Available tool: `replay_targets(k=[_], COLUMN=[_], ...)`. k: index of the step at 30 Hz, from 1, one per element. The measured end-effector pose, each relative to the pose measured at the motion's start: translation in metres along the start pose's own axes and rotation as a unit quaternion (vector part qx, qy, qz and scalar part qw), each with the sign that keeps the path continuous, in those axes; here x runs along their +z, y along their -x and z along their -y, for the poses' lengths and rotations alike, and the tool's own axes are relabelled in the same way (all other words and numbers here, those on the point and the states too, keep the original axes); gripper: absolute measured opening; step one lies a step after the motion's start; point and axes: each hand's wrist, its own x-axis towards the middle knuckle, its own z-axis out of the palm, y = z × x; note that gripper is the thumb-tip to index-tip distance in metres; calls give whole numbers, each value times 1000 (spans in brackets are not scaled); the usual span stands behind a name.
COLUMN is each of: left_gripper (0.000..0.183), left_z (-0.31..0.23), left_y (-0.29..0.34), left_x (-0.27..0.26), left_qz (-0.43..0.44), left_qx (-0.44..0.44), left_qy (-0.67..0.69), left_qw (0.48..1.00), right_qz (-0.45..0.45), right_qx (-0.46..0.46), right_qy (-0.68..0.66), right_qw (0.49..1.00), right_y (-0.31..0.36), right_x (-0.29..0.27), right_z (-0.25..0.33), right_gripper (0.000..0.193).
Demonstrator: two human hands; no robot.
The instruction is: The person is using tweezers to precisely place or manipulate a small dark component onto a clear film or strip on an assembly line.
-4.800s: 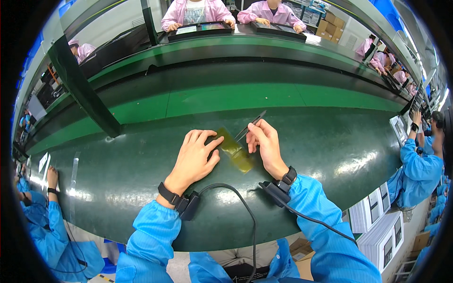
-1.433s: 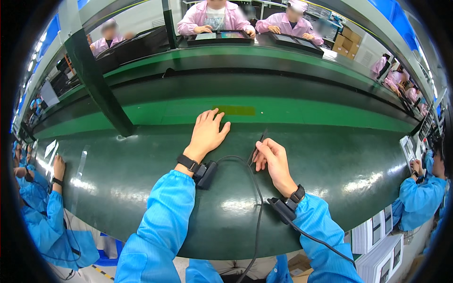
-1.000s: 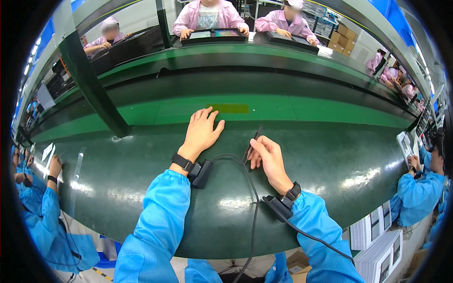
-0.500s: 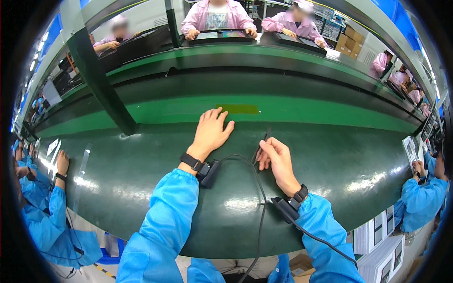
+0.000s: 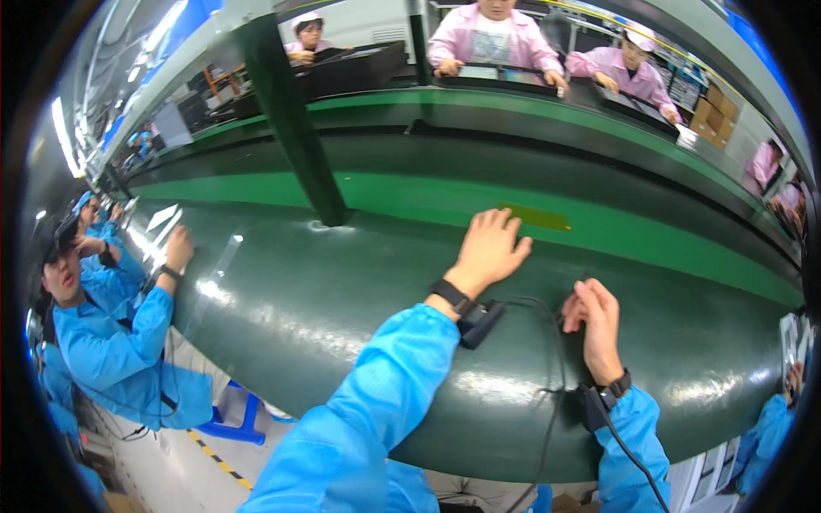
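My left hand lies with fingers spread at the far edge of the dark green work surface. Its fingertips touch or nearly touch an olive-yellow strip on the brighter green band. To the right, my right hand is raised with thumb and fingers pinched around a slim dark tool; the tool is blurred and mostly hidden, so its exact kind is unclear. Each wrist wears a black strap with a small box, and a dark cable hangs between the arms.
A dark green post stands at the surface's far edge, left of my hands. A co-worker in blue sits at the left, beside a clear strip on the surface. Across the line, people in pink handle dark flat panels. A blue stool stands below.
The view has swung left, so the scene sits farther right and tilts. Both hands keep nearly the same places on the surface, the left still spread, the right still pinching the tool.
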Motion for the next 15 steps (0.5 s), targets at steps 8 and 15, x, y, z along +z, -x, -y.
replay_targets(k=[8, 15], left_gripper=[37, 48], left_z=[-24, -12], left_y=[-8, 1], left_x=[16, 17], left_qz=[-41, 23], left_qx=[-14, -58], left_qy=[72, 64], left_qw=[996, 996], right_qz=[-85, -85], right_qx=[-27, -25], right_qy=[24, 8], right_qw=[996, 996], right_y=[6, 0], right_x=[-20, -10], right_z=[-7, -19], right_gripper=[25, 25])
